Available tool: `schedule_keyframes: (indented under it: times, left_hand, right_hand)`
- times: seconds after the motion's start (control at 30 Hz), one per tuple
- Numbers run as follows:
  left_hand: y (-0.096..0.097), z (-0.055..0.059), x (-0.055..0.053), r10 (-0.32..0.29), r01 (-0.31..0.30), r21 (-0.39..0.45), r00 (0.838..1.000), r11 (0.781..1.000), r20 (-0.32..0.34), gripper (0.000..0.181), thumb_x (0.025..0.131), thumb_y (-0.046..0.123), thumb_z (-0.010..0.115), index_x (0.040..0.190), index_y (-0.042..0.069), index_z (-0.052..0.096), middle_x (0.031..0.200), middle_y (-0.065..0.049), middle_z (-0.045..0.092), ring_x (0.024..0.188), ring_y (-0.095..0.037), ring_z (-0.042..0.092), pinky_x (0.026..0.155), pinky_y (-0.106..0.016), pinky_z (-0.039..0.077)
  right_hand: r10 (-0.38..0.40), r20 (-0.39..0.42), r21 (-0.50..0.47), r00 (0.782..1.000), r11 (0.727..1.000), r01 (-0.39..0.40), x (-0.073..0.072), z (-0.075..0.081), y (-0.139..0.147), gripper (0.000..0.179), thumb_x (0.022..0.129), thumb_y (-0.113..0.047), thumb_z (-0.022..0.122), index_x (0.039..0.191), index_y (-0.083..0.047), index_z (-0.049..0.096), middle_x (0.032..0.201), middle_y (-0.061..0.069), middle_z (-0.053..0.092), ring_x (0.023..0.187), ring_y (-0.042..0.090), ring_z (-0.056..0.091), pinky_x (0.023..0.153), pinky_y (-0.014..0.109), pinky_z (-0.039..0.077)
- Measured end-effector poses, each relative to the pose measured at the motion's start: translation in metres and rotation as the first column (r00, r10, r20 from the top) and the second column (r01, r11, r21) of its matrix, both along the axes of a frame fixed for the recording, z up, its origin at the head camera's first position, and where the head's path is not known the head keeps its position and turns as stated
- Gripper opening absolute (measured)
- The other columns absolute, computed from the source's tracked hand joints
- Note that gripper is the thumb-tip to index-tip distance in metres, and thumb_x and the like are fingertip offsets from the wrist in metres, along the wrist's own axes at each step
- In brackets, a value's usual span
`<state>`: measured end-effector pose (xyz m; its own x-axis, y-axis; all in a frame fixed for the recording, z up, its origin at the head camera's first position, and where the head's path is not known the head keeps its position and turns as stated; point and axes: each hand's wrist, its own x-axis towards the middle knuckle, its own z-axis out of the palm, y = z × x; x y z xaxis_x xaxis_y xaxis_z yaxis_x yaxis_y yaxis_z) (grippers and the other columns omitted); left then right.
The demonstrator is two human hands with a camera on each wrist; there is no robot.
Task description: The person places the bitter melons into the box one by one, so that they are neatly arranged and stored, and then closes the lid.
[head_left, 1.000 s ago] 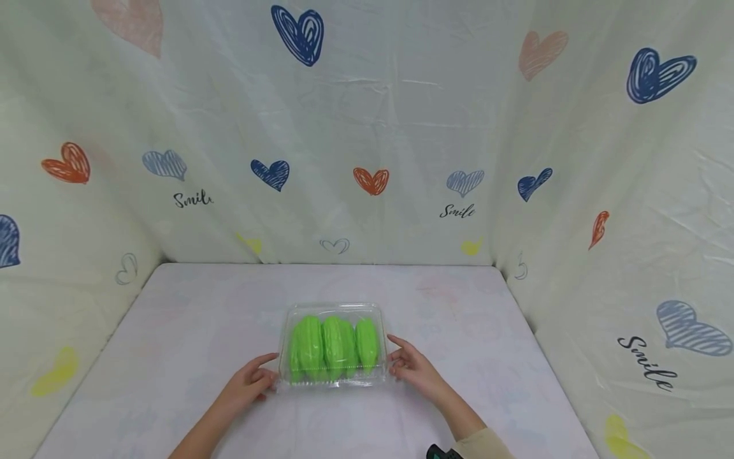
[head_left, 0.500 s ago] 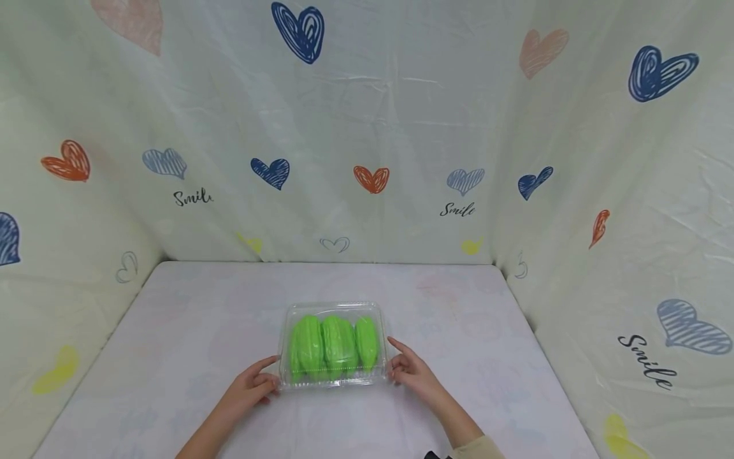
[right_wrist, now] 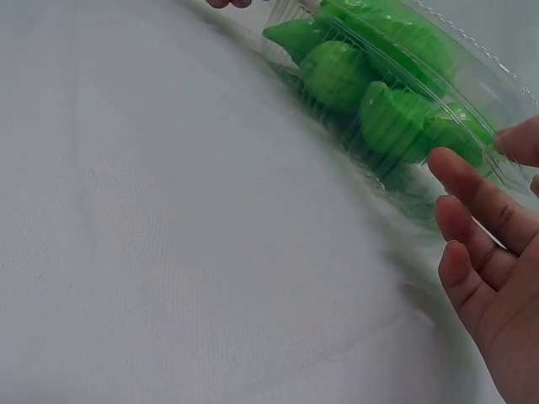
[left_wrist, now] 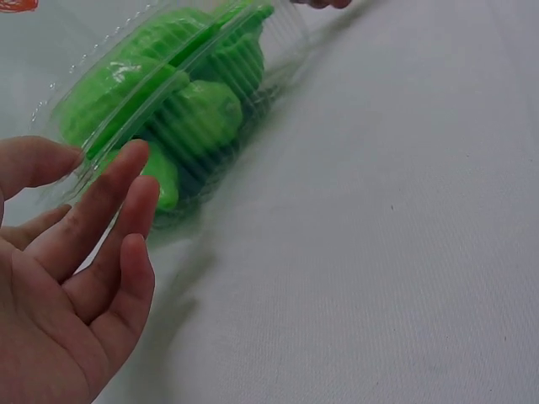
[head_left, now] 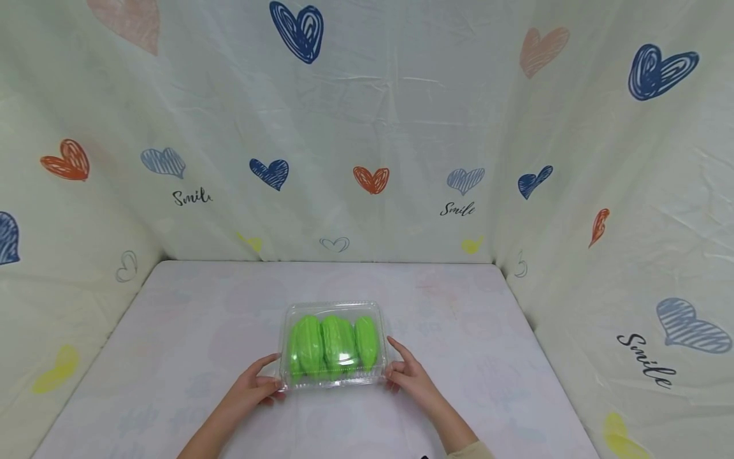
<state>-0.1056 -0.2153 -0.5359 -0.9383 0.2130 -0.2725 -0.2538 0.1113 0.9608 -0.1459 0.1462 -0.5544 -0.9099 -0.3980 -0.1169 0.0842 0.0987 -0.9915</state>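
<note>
A clear plastic clamshell container [head_left: 358, 381] sits on the table, its lid down over several bright green, ridged, fruit-like pieces [head_left: 339, 341]. At its near left corner my left hand [head_left: 245, 392] pinches the rim between thumb and fingers, with the index finger stretched along the side. My right hand [head_left: 415, 382] does the same at the near right corner, index finger pointing forward. From the left wrist, the container's rim [left_wrist: 160, 97] shows between thumb and middle finger. The right wrist view has the right thumb over the lid edge and the fingertips [right_wrist: 450, 164] below it.
A white cloth with faint prints covers the table [head_left: 218, 306]. Curtains [head_left: 395, 121] with printed hearts and "Smile" lettering stand at the back and on both sides. A beige sleeve [head_left: 471, 451] shows on the right arm.
Both hands have come slightly inward, from beside the container to pinching its near corners. The container has stayed nearly where it was.
</note>
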Motion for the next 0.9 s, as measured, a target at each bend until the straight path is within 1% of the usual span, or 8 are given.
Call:
schedule_keyframes:
  times: [0.1, 0.33, 0.47, 0.57, 0.67, 0.77, 0.9]
  left_hand:
    - [0.0002, 0.0003, 0.0004, -0.012, 0.012, 0.027, 1.000, 1.000, -0.005, 0.070, 0.090, 0.001, 0.060, 0.144, -0.014, 0.018, 0.088, -0.021, 0.071, 0.074, -0.017, 0.068, 0.064, -0.029, 0.052]
    - [0.0004, -0.0017, 0.0004, -0.046, 0.047, 0.073, 0.999, 0.996, -0.014, 0.069, 0.093, -0.001, 0.057, 0.143, -0.018, 0.012, 0.088, -0.021, 0.071, 0.074, -0.015, 0.069, 0.063, -0.028, 0.053]
    - [0.0029, -0.0016, 0.0006, -0.062, 0.061, 0.105, 0.998, 0.993, 0.008, 0.067, 0.095, -0.001, 0.052, 0.141, -0.021, 0.009, 0.088, -0.022, 0.071, 0.073, -0.016, 0.070, 0.065, -0.029, 0.054]
    - [0.0053, -0.0009, 0.0017, -0.054, 0.049, 0.119, 0.998, 0.992, 0.038, 0.066, 0.094, -0.001, 0.051, 0.141, -0.021, 0.008, 0.085, -0.021, 0.071, 0.071, -0.017, 0.069, 0.065, -0.030, 0.055]
    - [0.0064, -0.0004, 0.0030, -0.043, 0.037, 0.116, 0.998, 0.993, 0.054, 0.067, 0.094, -0.001, 0.052, 0.142, -0.019, 0.009, 0.082, -0.019, 0.070, 0.070, -0.017, 0.068, 0.065, -0.030, 0.055]
    - [0.0068, 0.0003, 0.0040, -0.039, 0.032, 0.116, 0.998, 0.993, 0.058, 0.067, 0.094, -0.001, 0.052, 0.142, -0.019, 0.010, 0.081, -0.018, 0.070, 0.070, -0.018, 0.068, 0.065, -0.030, 0.055]
    - [0.0067, 0.0009, 0.0042, -0.031, 0.023, 0.126, 0.998, 0.992, 0.062, 0.068, 0.093, -0.001, 0.054, 0.143, -0.019, 0.011, 0.082, -0.020, 0.070, 0.071, -0.019, 0.070, 0.066, -0.032, 0.056]
  right_hand:
    - [0.002, 0.015, -0.018, 1.000, 1.000, -0.002, 0.0008, 0.0005, -0.0003, 0.074, 0.093, 0.001, 0.057, 0.154, -0.001, 0.015, 0.085, 0.019, 0.068, 0.065, 0.013, 0.057, 0.061, 0.026, 0.048]
    - [0.008, 0.040, -0.035, 0.999, 0.999, -0.006, 0.0021, 0.0036, -0.0001, 0.076, 0.092, 0.004, 0.058, 0.155, -0.005, 0.016, 0.083, 0.018, 0.068, 0.064, 0.012, 0.057, 0.061, 0.025, 0.048]
    - [-0.004, 0.043, -0.038, 0.999, 0.999, 0.006, 0.0022, 0.0033, -0.0010, 0.075, 0.092, 0.004, 0.058, 0.155, -0.003, 0.017, 0.080, 0.014, 0.068, 0.062, 0.012, 0.057, 0.060, 0.025, 0.048]
    - [-0.021, 0.061, -0.031, 0.998, 0.999, 0.023, 0.0031, 0.0033, -0.0018, 0.075, 0.092, 0.001, 0.059, 0.155, -0.005, 0.018, 0.078, 0.010, 0.068, 0.062, 0.012, 0.056, 0.060, 0.025, 0.048]
    - [-0.029, 0.074, -0.022, 0.997, 0.999, 0.031, 0.0040, 0.0030, -0.0022, 0.076, 0.092, 0.000, 0.059, 0.155, -0.006, 0.018, 0.076, 0.006, 0.067, 0.061, 0.012, 0.055, 0.060, 0.024, 0.048]
    - [-0.028, 0.069, -0.022, 0.997, 0.999, 0.029, 0.0041, 0.0021, -0.0021, 0.075, 0.092, 0.001, 0.058, 0.155, -0.006, 0.018, 0.074, 0.005, 0.066, 0.061, 0.012, 0.055, 0.060, 0.024, 0.047]
    - [-0.021, 0.058, -0.030, 0.998, 0.999, 0.023, 0.0042, 0.0010, -0.0019, 0.075, 0.092, 0.002, 0.057, 0.155, -0.006, 0.018, 0.074, 0.005, 0.065, 0.060, 0.011, 0.054, 0.059, 0.023, 0.046]
